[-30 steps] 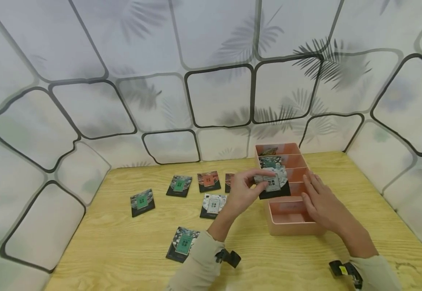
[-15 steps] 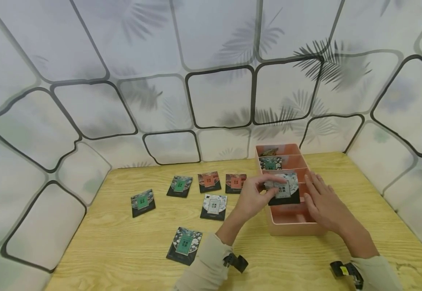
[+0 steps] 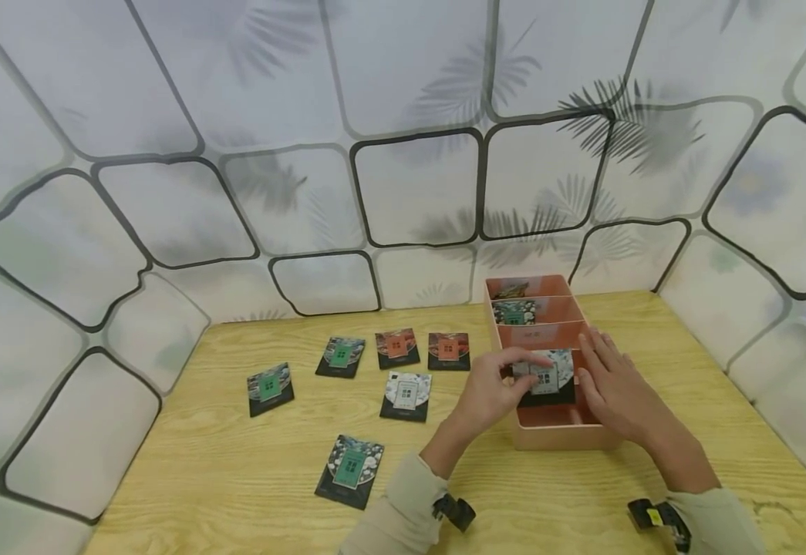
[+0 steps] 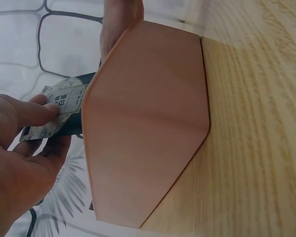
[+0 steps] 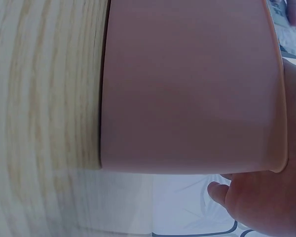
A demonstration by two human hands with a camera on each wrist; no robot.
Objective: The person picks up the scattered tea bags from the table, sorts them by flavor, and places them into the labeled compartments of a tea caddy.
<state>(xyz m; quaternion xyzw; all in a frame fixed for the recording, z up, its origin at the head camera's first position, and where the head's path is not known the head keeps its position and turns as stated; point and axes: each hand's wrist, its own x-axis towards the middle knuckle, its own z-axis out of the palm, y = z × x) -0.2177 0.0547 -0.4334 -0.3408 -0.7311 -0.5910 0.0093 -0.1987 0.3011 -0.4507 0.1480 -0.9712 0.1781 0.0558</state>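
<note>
My left hand (image 3: 489,395) pinches a white-and-black tea sachet (image 3: 557,373) between thumb and fingers. The sachet is tilted over the front part of a pink divided box (image 3: 566,439); which compartment it is over, I cannot tell. In the left wrist view the lower end of this sachet (image 4: 71,101) passes behind the box rim, so that end is hidden. My right hand (image 3: 623,397) rests on the box's right rim with its fingers straight. In the right wrist view the box wall (image 5: 192,89) covers much of that hand (image 5: 266,202).
Left of the box lie green-label sachets (image 3: 340,356), two red-label ones (image 3: 397,347) and a white one (image 3: 406,395). A green-label sachet (image 3: 514,312) stands in the box's second compartment from the back, with another packet (image 3: 511,290) behind it. A patterned cloth wall (image 3: 416,185) borders the wooden table.
My left hand has carried the white-and-black tea sachet right and down, from above the box's middle to its front part. My right hand has stayed on the rim.
</note>
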